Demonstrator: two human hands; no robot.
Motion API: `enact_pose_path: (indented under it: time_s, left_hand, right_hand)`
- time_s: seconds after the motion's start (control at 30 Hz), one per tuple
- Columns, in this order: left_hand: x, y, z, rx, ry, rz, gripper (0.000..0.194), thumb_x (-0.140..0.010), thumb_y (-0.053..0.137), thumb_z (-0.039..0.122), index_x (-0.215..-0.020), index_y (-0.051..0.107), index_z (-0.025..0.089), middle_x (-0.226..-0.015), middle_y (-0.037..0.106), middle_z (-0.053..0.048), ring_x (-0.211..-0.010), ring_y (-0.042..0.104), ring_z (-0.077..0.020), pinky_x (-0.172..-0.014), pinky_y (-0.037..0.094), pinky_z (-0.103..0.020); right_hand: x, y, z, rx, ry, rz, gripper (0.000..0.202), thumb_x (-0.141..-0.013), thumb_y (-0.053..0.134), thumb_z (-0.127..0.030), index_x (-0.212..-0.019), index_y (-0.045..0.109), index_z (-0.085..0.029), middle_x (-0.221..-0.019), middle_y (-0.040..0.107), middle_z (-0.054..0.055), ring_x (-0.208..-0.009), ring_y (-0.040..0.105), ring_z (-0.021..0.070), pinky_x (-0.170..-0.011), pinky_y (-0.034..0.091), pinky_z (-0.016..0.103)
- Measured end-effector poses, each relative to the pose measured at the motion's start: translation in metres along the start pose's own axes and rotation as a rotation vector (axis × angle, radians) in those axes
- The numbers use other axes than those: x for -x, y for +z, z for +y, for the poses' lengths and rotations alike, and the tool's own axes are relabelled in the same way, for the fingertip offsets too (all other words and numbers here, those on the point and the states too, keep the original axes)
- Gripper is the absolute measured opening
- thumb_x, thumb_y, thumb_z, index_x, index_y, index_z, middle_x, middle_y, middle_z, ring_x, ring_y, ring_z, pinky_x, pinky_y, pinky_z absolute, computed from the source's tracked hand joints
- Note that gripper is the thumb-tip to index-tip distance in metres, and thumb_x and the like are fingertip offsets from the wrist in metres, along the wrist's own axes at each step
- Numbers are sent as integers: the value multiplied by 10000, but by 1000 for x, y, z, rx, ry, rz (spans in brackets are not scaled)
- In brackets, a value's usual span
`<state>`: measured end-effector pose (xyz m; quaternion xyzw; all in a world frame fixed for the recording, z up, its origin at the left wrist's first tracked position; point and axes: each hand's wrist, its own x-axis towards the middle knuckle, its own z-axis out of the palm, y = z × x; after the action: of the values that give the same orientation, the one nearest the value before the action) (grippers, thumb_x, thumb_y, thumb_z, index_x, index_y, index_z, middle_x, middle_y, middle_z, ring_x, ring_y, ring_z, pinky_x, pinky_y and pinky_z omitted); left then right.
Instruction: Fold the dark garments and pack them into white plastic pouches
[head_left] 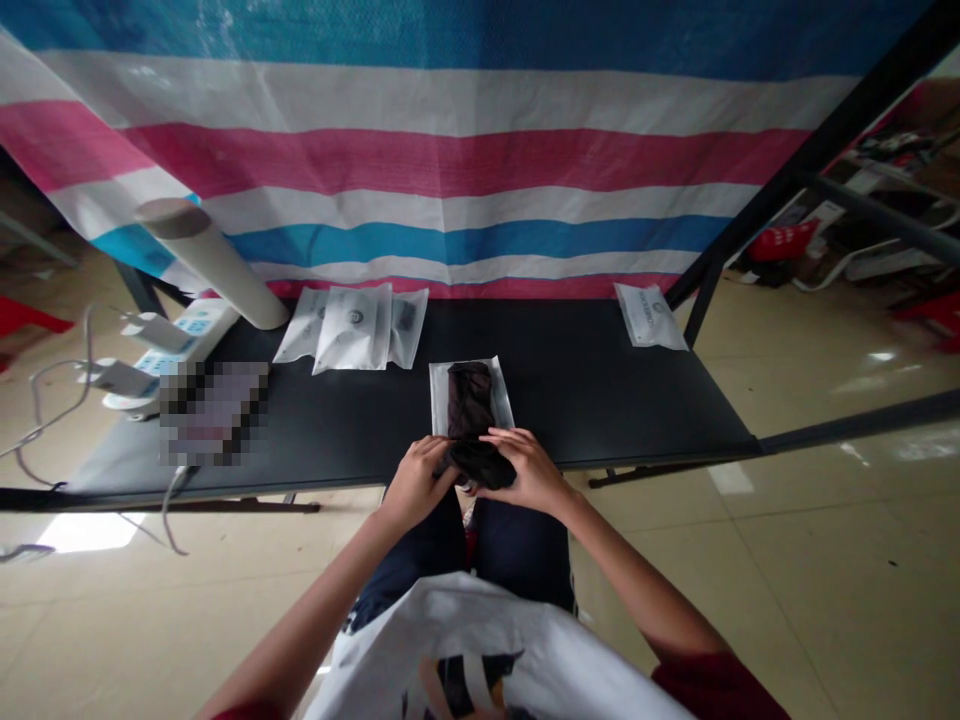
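Observation:
A bunched piece of thin black fabric (484,464) is gripped between my two hands at the table's front edge. My left hand (420,482) closes on its left end, and my right hand (531,474) curls round its right end. Just beyond my fingers, a folded dark brown fabric piece (470,395) lies on a pale plastic pouch (502,388). I cannot tell whether the black and brown fabric are joined. The exact garment kind does not show.
Several frosted pouches (352,330) lie at the back left, and another pouch (651,318) at the back right of the dark table (622,400). On the left are a white cylinder (225,265), a power strip (199,335) with chargers, and a blurred-out device (217,410) with a cable.

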<state>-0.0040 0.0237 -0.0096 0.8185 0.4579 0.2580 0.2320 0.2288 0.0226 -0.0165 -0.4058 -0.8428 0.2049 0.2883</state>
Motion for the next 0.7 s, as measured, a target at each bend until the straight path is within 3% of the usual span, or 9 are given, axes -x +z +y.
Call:
enact_pose_path:
  time_s: [0.13,0.2,0.27,0.33,0.43,0.57,0.7]
  left_hand:
    - [-10,11,0,10,-109,88,352,-961,456,411,-715,584,194,-797,621,-56,-827,569,-197,-761,456,-322]
    - [-15,16,1,-30,-173,125,424,-970,424,448,-656,553,195,-749,601,-55,-798,569,-193,-735,440,-308]
    - [-21,18,2,-99,-250,144,449,-964,420,486,-648,544,193,-707,593,-56,-767,586,-197,-700,420,-300]
    - [-28,18,2,-163,-326,138,428,-942,450,521,-704,568,186,-683,597,-53,-735,607,-204,-654,393,-289]
    - [-40,13,3,-183,-397,81,402,-926,469,534,-799,605,177,-668,614,-50,-694,626,-205,-600,344,-271]
    - [-52,6,2,-124,-484,12,398,-946,430,478,-763,620,180,-629,615,-51,-627,614,-190,-569,300,-265]
    - [-55,4,-2,-31,-490,-12,379,-935,450,441,-705,599,180,-576,576,-30,-551,561,-158,-537,261,-259]
  right_hand:
    - [-13,9,-3,-10,227,170,275,-852,652,-466,-936,680,-205,-981,730,98,-977,674,257,-900,499,395]
    - [-19,14,-5,8,342,184,291,-887,591,-493,-835,673,-218,-851,724,76,-875,687,250,-835,516,372]
    - [-25,18,-7,11,435,211,317,-888,576,-518,-940,671,-221,-840,720,70,-819,691,247,-783,530,359]
    - [-27,19,-8,28,463,308,417,-877,591,-507,-1167,609,-208,-952,713,95,-879,685,259,-800,539,372]
    - [-26,16,-9,128,323,403,459,-877,598,-427,-1276,553,-204,-1159,654,141,-1115,609,285,-962,489,441]
    - [-22,9,-10,223,57,187,379,-851,617,-328,-1220,612,-244,-1315,605,105,-1313,472,295,-1082,385,496]
    - [-28,6,-8,265,-3,50,469,-834,581,-183,-1302,560,-198,-1341,603,104,-1398,385,279,-1128,323,519]
